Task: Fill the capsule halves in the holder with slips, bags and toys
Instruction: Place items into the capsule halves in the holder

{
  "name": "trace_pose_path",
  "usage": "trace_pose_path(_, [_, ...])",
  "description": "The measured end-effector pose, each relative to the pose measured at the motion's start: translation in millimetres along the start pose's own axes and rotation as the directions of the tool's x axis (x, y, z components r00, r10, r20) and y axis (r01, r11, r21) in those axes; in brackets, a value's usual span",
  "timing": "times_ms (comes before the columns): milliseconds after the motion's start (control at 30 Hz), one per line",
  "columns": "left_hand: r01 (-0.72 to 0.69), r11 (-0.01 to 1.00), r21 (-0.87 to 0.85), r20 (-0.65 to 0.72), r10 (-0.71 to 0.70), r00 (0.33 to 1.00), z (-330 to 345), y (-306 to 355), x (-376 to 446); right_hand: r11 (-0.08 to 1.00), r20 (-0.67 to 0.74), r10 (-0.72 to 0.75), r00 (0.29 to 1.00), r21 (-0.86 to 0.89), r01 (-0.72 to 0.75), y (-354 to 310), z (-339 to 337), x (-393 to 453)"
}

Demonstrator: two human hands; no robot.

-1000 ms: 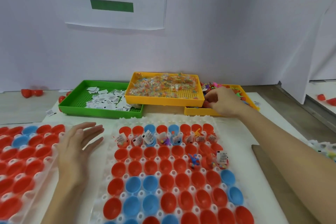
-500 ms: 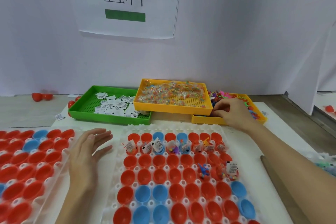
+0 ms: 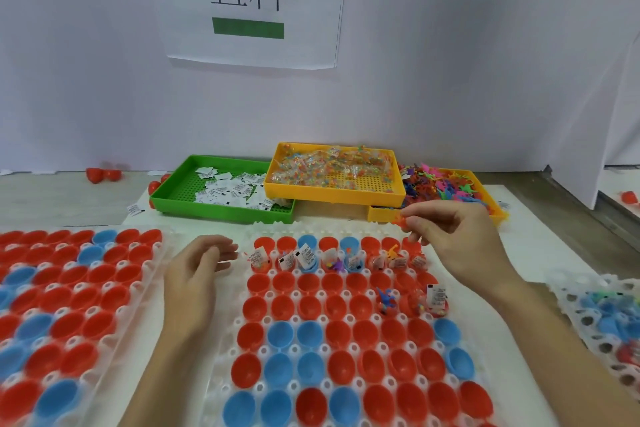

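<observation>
The holder in front of you sits on the tabletop, a white tray of round wells packed with red and blue capsule halves. Its far row shows eight halves across. The second row is the one filled along its length: slips, small bags and toys stand up out of those cups. Two rows nearer, three more halves on the right are filled, one with a blue toy, one with a slip. The rest of the cups lie bare.

Behind the holder stand three trays: a green tray of white slips on the left, a yellow tray of clear bags propped across the other two, and a second yellow tray of coloured toys on the right. A second holder lies to your left, a third at the right edge. Loose red halves sit by the back wall, under a paper sign.

Your right hand hovers over the holder's far right corner, thumb and fingers pinching a small orange toy. Your left hand rests just left of the holder, fingers loosely curved, holding nothing.
</observation>
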State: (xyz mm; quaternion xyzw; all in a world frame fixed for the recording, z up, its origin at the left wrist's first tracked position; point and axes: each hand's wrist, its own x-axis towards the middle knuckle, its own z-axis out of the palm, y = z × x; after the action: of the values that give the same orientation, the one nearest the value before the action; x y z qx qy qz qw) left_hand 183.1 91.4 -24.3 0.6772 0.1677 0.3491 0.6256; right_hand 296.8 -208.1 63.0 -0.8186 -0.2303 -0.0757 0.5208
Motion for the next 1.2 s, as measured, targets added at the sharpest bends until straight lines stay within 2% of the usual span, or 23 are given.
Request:
trace_pose_path(133, [-0.014,0.995,0.104,0.048,0.01,0.999,4,3,-3,0.999,0.15,0.0,0.989,-0.051,0.008,-14,8,-17])
trace_pose_path(233, [0.004,0.994,0.111,0.047,-0.009,0.999,4,5,-3,0.994,0.265,0.009,0.964,-0.104,0.019,-23,14,-24])
trace_pose_path(400, [0.014,0.995,0.104,0.03,-0.017,0.999,4,6,-3,0.957,0.393,-0.009,0.92,-0.265,0.122,-33,21,-25])
trace_pose_path(600, [0.002,0.997,0.08,0.028,-0.004,1.0,3,8,-4,0.852,0.546,0.026,0.837,-0.45,0.267,-42,32,-24])
trace_pose_path(867, [-0.026,0.994,0.105,0.043,0.021,0.999,1,3,-1,0.744,0.599,0.052,0.799,-0.557,0.369,-49,41,-24])
trace_pose_path(1200, [-0.04,0.989,0.141,0.08,0.029,0.996,-3,-6,3,0.736,0.611,0.095,0.786,-0.574,0.358,-42,43,-22])
